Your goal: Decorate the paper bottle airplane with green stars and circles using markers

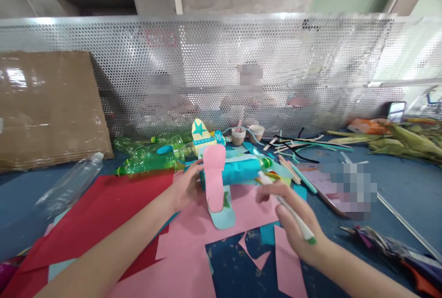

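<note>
My left hand (188, 185) grips the near-left end of a bottle wrapped in blue paper (241, 171), whose green end (266, 162) points right. A pink paper strip (214, 178) with rounded ends stands across it, over a light-blue strip (221, 220) with a green star. Behind is a cream paper piece (199, 130) with a teal star. In my right hand (293, 210), closed like a writing grip, is a white marker pen (299, 222) with a green rear end. Its front end is near the bottle's right side. The left fingertips are partly hidden.
Green plastic bottles (152, 162), a clear bottle (69, 185) and cardboard (48, 109) are on the left. Red paper (93, 206) and pink paper (179, 261) cover the front. At right are a phone (321, 187), pipe cleaners (304, 143), corn husks (407, 141) and paper cups (238, 137).
</note>
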Demonstrator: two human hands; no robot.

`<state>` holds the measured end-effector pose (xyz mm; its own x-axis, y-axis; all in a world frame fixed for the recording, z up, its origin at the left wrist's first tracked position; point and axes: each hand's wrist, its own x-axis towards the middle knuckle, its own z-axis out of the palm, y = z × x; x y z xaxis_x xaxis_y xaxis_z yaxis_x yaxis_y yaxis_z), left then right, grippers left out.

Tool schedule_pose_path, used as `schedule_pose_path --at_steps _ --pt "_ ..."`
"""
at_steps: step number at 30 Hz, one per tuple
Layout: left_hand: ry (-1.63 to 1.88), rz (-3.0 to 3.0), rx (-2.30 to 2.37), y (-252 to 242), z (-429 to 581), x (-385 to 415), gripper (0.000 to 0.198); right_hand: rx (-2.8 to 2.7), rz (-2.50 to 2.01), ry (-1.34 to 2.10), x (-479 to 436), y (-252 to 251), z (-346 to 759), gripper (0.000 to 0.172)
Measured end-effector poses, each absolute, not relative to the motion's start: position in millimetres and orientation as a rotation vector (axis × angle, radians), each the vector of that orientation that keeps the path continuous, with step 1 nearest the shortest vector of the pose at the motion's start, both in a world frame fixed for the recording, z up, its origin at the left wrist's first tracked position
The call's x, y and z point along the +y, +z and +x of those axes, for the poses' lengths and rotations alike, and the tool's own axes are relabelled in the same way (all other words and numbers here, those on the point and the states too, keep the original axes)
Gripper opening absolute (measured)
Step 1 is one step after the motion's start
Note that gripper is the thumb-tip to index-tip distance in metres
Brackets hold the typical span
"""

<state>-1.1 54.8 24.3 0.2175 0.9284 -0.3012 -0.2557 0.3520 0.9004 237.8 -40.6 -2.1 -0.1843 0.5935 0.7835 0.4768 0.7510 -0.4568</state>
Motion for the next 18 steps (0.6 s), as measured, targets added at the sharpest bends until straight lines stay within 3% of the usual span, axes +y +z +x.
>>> schedule_pose_path --at_steps 2,6,12,15,18 --pt "0.941 0.854 1.008 18.3 3.4 49.8 0.052 -1.866 -0.873 0.255 -43.5 -8.0 230.7 0.027" --pt "0.887 1.044 0.971 0.7 2.3 49.6 0.062 -1.849 -0.882 0.369 -43.8 -15.6 218.3 0.013" --pt "0.862 1.335 1.052 -11.7 -8.2 51.4 0.048 -1.789 -0.928 0.577 -42.6 -17.8 214.4 0.004" --pt "0.851 1.464 1.006 -11.0 -10.6 50.2 0.040 -1.707 -0.980 0.650 -40.6 -16.6 215.9 0.011" --pt "0.864 1.546 0.946 -13.7 -13.3 49.1 0.044 -1.649 -0.976 0.616 -36.9 -15.8 217.6 0.017"
